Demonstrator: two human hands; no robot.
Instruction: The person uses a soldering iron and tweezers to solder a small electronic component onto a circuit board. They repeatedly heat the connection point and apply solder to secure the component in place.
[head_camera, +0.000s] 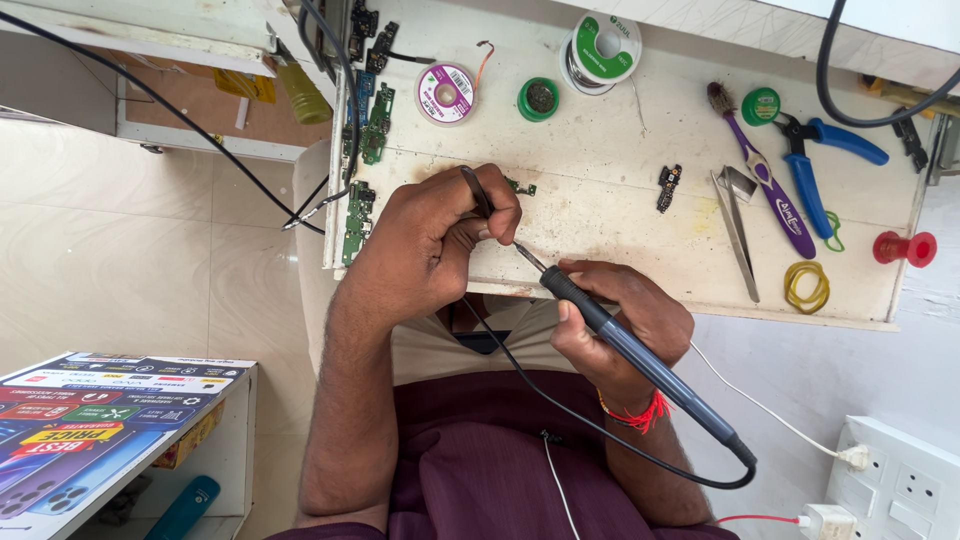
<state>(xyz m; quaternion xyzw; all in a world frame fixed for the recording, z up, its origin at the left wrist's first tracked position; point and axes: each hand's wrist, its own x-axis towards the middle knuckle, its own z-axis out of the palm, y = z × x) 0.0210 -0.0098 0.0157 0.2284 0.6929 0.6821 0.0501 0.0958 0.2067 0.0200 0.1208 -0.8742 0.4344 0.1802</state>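
Two bare hands are working at the near edge of a white work board (620, 190). The left hand (430, 245) is curling its fingers tight around black tweezers (478, 190), and the tweezers are poking up out of the fist. The right hand (620, 320) is gripping a dark blue soldering iron (640, 355) like a pen, with its fingers wrapped close around the handle. The iron's metal tip is pointing up toward the left hand's fingertips. It is too small to tell what the tip is touching.

A tiny green circuit piece (520, 186) is lying on the board just beside the left hand. A small black part (667, 187) is lying a bit farther right. Silver tweezers (737, 230), a purple brush (762, 190) and blue-handled pliers (805, 165) are resting on the right side of the board. A yellow rubber ring (806, 287) is lying near the board's front edge. Spools of solder wire (445, 94) are sitting along the far side. Green circuit boards (358, 220) are lining up along the left edge. The iron's black cord (560, 400) is looping down over the person's lap.
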